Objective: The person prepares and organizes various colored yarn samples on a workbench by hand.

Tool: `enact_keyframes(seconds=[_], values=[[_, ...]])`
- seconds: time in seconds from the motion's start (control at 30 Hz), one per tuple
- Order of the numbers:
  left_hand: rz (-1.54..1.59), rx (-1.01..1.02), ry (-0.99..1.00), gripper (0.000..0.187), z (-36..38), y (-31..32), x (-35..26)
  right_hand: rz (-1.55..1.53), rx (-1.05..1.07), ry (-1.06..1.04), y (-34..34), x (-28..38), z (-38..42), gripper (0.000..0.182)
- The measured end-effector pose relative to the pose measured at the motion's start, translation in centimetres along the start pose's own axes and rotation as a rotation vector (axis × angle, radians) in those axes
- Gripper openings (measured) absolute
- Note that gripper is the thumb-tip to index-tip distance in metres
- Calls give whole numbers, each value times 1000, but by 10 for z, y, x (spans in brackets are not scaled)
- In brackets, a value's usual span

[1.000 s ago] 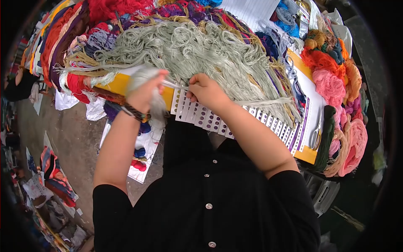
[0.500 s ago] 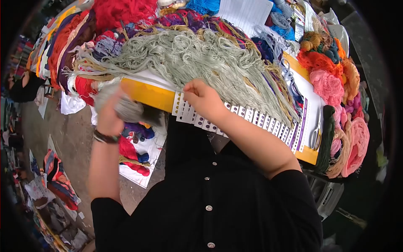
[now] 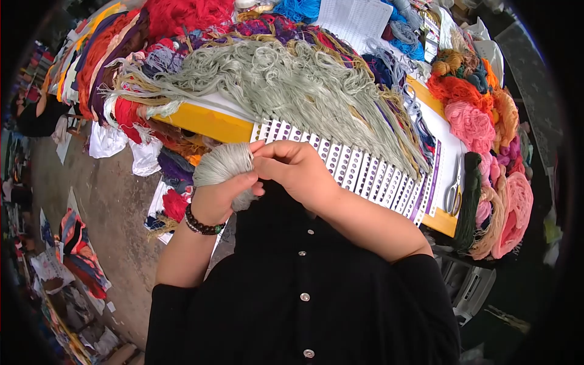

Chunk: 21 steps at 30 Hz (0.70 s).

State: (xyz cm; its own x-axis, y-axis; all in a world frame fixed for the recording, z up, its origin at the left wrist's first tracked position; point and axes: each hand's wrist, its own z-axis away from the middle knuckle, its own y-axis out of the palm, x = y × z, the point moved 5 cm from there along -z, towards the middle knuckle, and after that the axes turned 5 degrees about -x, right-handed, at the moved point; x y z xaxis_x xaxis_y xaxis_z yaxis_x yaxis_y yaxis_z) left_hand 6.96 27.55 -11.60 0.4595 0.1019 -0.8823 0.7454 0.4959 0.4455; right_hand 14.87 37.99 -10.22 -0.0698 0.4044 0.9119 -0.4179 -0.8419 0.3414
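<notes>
We hold a grey thread bundle (image 3: 220, 164) in our left hand (image 3: 222, 198), left of the middle of the frame and just in front of the yellow edge of the bench (image 3: 210, 123). The fingers of the left hand are clamped on the bundle, which bulges out beyond them to the upper left. Our right hand (image 3: 303, 172) meets it from the other side: its thumb and forefinger come together at the tips by the bundle's right end, though we cannot tell whether a strand lies between them. A dark beaded bracelet (image 3: 202, 226) circles our left wrist.

Above our hands, a broad heap of loose grey-green thread (image 3: 286, 85) spreads over the bench. Its lower ends reach a row of white cards with punched holes (image 3: 348, 165), fanned along the near side from the centre towards the right. Past the cards, on the right of the frame, scissors (image 3: 454, 196) lie beside a dark green skein (image 3: 470, 198), with pink skeins (image 3: 514, 213) on its far side. A printed sheet (image 3: 353, 23) lies at the top, and bright red thread (image 3: 187, 17) is piled at the upper left.
</notes>
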Motion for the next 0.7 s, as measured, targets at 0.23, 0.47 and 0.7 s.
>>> enact_keyframes(seconds=[0.23, 0.47, 0.7], values=[[76, -116, -57, 38, 10, 4, 5, -54, -21, 4, 0, -4, 12, 13], [-37, -162, 30, 37, 16, 9, 10, -39, -13, 87, -1, -12, 14, 12], [29, -146, -63, 35, 22, 4, 9, -17, -77, -19, 1, -5, 19, 12]])
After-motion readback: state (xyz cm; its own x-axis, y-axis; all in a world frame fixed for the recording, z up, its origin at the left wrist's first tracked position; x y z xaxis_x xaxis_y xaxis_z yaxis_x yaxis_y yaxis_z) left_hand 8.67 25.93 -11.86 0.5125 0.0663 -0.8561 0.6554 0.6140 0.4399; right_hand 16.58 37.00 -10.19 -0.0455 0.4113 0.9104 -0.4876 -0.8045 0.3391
